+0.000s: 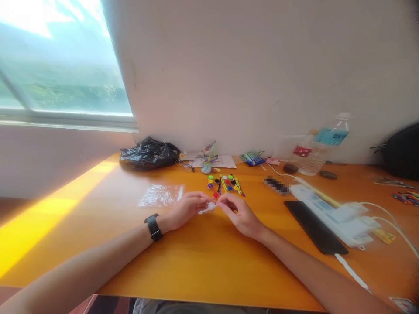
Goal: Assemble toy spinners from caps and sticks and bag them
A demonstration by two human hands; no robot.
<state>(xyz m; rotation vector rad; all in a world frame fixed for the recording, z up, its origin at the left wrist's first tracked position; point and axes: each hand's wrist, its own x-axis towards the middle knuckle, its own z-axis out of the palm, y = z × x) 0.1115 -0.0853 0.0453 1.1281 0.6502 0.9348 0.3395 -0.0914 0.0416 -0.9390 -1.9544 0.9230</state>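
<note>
A small white plastic piece (pixel 211 206) is being pinched by the left hand (pixel 187 211) and right hand (pixel 242 214), presumably being steadied from both sides.

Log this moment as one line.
left hand: at white piece | right hand: pinching white piece | colored parts: beyond hands | clear bag: near left hand

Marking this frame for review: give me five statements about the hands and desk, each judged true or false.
1. The left hand and right hand both hold a small white piece. True.
2. The black watch is on the right wrist. False: it is on the left.
3. The clear bag lies left of the colourful pieces. True.
4. The black phone lies on the power strip. False: it lies beside it.
5. The black bag lies left of the white paper. True.
</note>
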